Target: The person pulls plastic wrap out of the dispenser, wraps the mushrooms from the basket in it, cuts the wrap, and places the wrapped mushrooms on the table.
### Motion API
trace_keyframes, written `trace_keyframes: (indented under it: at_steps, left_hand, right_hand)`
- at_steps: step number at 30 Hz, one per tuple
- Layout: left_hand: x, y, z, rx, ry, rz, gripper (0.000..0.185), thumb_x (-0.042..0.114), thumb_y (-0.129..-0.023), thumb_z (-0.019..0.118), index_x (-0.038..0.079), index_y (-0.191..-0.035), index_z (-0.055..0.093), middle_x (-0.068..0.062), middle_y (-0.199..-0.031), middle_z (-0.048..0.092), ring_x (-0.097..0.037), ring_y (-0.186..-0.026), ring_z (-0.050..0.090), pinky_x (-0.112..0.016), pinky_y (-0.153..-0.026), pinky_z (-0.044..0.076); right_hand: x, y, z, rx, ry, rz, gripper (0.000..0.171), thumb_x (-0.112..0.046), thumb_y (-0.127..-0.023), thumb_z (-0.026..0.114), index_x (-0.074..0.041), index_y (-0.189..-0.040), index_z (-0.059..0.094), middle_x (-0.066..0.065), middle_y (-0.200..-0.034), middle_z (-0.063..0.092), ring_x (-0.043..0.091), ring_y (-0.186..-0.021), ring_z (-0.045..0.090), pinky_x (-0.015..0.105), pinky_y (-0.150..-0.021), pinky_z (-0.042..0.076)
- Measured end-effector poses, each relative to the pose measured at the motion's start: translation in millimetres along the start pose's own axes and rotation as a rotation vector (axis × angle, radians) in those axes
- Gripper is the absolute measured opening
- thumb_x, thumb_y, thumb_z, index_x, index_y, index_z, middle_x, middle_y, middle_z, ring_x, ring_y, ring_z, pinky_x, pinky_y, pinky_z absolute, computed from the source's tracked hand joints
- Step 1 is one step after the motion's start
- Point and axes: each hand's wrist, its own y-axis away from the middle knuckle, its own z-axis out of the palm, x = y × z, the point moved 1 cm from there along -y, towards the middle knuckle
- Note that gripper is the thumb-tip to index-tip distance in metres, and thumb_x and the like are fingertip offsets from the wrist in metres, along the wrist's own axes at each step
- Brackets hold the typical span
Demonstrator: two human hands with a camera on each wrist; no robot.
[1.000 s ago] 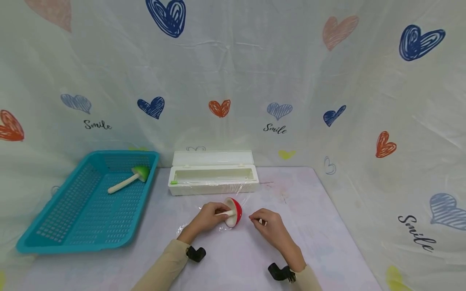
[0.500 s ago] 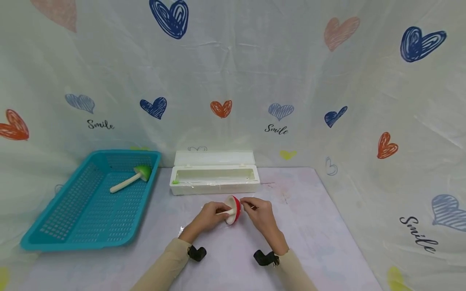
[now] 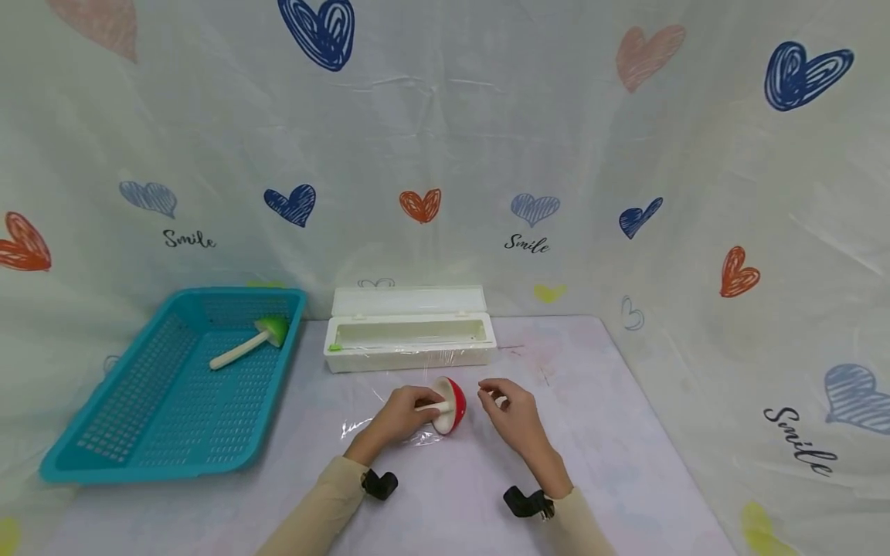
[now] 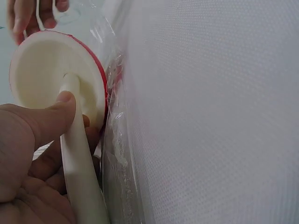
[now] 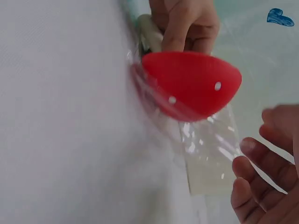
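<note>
Left hand [image 3: 402,415] grips a toy mushroom [image 3: 448,405] by its stiff stem on clingy, flimsy film [image 5: 205,149]; right hand [image 3: 511,409], beside the mushroom, loosely curled, holds nothing visible.

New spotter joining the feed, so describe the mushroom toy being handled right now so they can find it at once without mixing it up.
Start at the white cling film dispenser box at the back of the table; just in front of it, a sheet of cling film lies on the table. On it the left hand holds the red-capped toy mushroom by its white stem. The other mushroom has a green cap and lies in the teal basket.
</note>
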Motion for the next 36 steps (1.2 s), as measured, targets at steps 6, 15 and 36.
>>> trace_keyframes:
  at_steps: [6,15,36]
  left_hand:
    - [-0.2,0.4,1.2,-0.01,0.01,-0.019,0.018,0.009,-0.092,0.076,0.006,-0.109,0.077,-0.005,-0.105,0.077,-0.017,-0.098,0.07,-0.033,-0.088,0.057]
    - [-2.4,-1.5,-0.9,0.005,-0.002,0.0,0.017,0.009,-0.091,0.077,0.006,-0.108,0.077,-0.005,-0.104,0.077,-0.018,-0.099,0.07,-0.034,-0.088,0.057]
    - [-1.0,-0.2,-0.3,0.001,-0.008,-0.016,0.018,0.012,-0.094,0.074,0.005,-0.11,0.078,-0.009,-0.109,0.077,-0.024,-0.106,0.071,-0.04,-0.093,0.057]
  right_hand:
    - [17,31,-22,-0.282,0.064,0.201,0.048,-0.028,-0.086,0.084,-0.01,-0.128,0.067,0.003,-0.11,0.069,0.017,-0.093,0.061,0.026,-0.074,0.052]
    - [28,36,-13,-0.368,0.002,0.099,0.037,-0.011,-0.091,0.078,-0.005,-0.126,0.066,-0.007,-0.077,0.063,0.0,-0.067,0.052,0.02,-0.063,0.05]
    - [0,7,22,0.01,-0.16,-0.164,0.017,0.006,-0.084,0.079,-0.003,-0.098,0.081,0.007,-0.093,0.078,0.015,-0.075,0.073,0.018,-0.068,0.058]
